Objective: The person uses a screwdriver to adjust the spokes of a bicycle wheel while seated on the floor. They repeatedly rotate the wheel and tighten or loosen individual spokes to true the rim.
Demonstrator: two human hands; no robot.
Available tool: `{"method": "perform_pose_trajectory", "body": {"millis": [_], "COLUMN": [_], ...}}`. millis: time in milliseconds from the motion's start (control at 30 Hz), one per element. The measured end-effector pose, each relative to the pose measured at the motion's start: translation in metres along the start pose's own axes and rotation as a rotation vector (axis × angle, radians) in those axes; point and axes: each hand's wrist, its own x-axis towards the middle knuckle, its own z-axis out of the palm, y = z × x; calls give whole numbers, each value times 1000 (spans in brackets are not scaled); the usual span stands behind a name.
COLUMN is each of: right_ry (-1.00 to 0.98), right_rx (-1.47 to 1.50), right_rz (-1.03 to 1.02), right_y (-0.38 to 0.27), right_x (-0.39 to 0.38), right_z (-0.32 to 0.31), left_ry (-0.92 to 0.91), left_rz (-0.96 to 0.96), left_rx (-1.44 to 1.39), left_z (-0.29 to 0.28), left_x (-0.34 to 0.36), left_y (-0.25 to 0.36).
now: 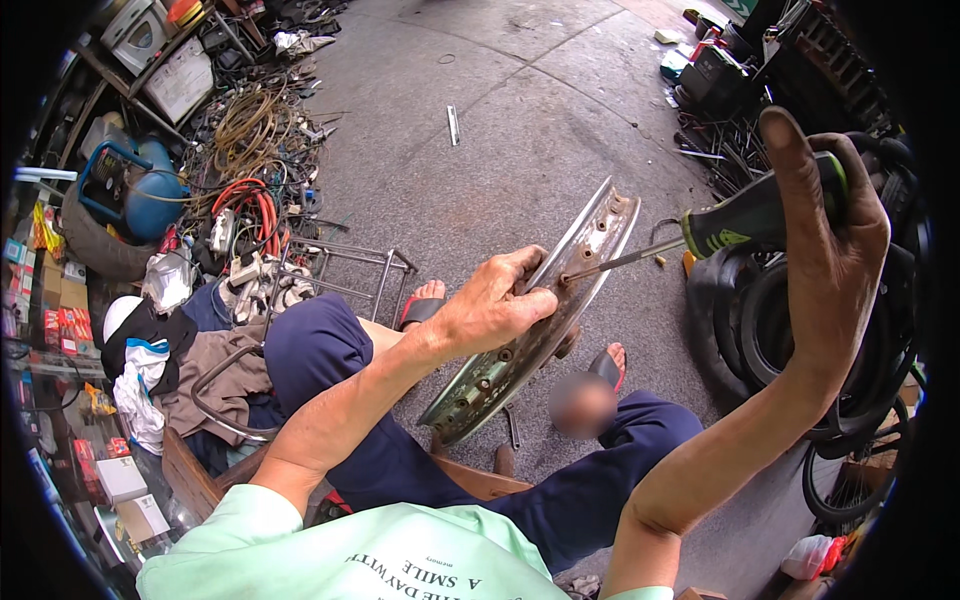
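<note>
A worn metal wheel rim (490, 385), spotted with rust and with a row of holes along its inner channel, is held tilted between my knees. My left hand (497, 303) is closed on its left edge, the thumb lying over the metal. My right hand (835, 225), raised on the right, grips the black and green handle of a screwdriver (745, 213), thumb sticking up. The screwdriver's thin shaft points down-left, and its tip meets a hole in the rim's channel. Some of the right fingers are hidden behind the handle.
Black tyres (765, 320) are stacked close by my right arm. To the left lie a blue air compressor (140, 185), tangled cables (250, 130) and a metal frame (350, 270). A wooden piece (480, 480) sits below the rim. One small metal strip (453, 126) lies on the concrete floor (420, 200).
</note>
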Motion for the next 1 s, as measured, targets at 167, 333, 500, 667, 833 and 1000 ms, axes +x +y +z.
{"method": "perform_pose_trajectory", "body": {"millis": [167,333,500,667,833,1000], "right_ry": [56,-2,63,84,10,50], "right_rx": [171,169,78,196,33,88], "right_rz": [-178,-106,-85,-162,-52,-183], "right_y": [5,0,0,-2,-3,0], "right_x": [-4,0,-2,-5,-1,-9], "right_z": [0,-3,1,-2,-5,-7], "left_ry": [-38,-42,-51,-42,-59,-59], "left_rz": [-23,-25,-34,-13,-46,18], "left_rx": [-70,-122,-55,-28,-197,-201], "left_z": [0,0,-2,-1,2,4], "left_x": [-1,-4,-4,-4,-7,-6], "left_y": [-3,2,-1,1,10,10]}}
